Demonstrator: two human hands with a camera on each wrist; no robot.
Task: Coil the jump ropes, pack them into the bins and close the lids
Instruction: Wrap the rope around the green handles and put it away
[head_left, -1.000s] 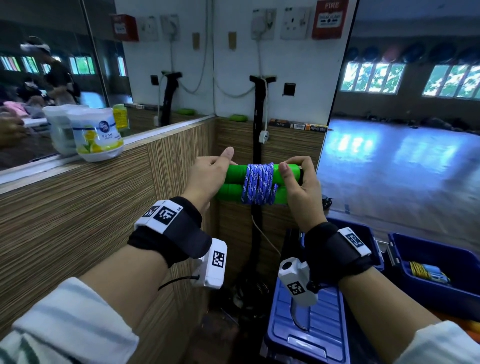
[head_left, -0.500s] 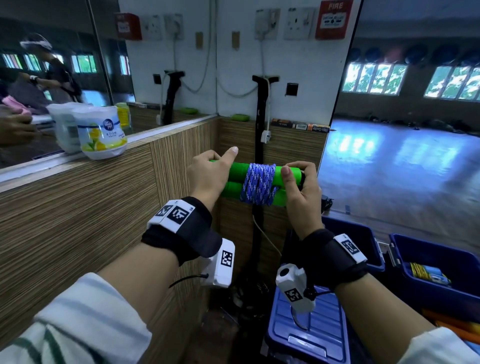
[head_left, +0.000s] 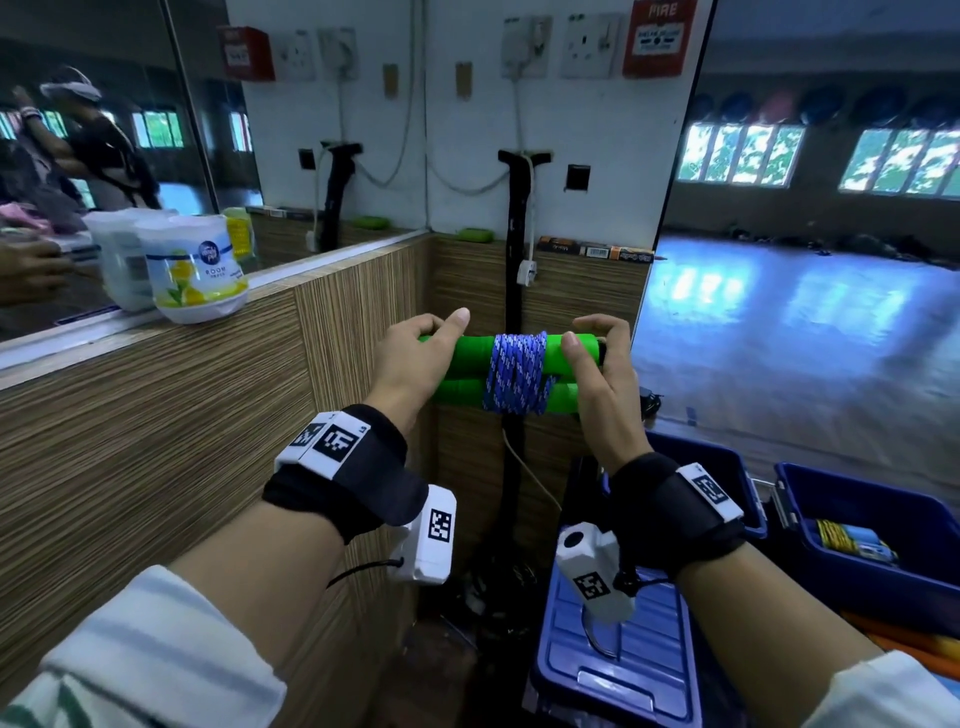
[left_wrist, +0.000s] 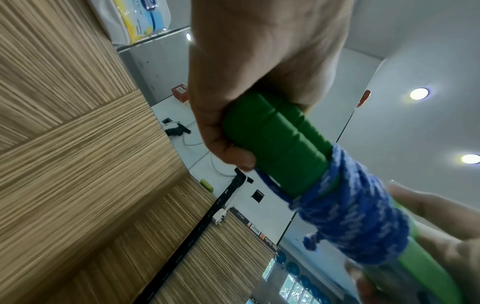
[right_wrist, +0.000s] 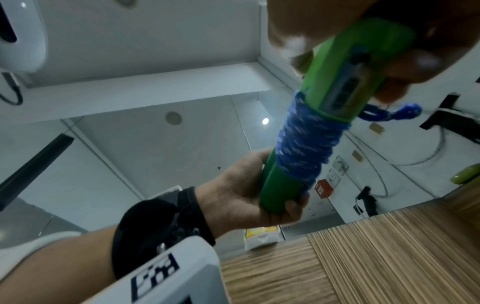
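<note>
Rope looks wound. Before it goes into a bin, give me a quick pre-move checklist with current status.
1. Blue rope wound round the green handles: ok.
2. Rope tail secured: not ok; a knotted end sticks out loose.
3. Left hand grips the handles: ok.
4. Right hand grips the other end: ok.
5. Open bin reachable at right: ok; it already holds something.
6. Near bin's lid: closed, not ok for packing there.

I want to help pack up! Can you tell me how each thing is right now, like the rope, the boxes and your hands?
Jump rope: blue cord wound round both green handles, held level in the air.
Left hand: grips the handles' left end.
Right hand: grips the right end.
Near bin: lid closed.
Middle bin: open, contents hidden.
Far bin: open, with a rope inside.
</note>
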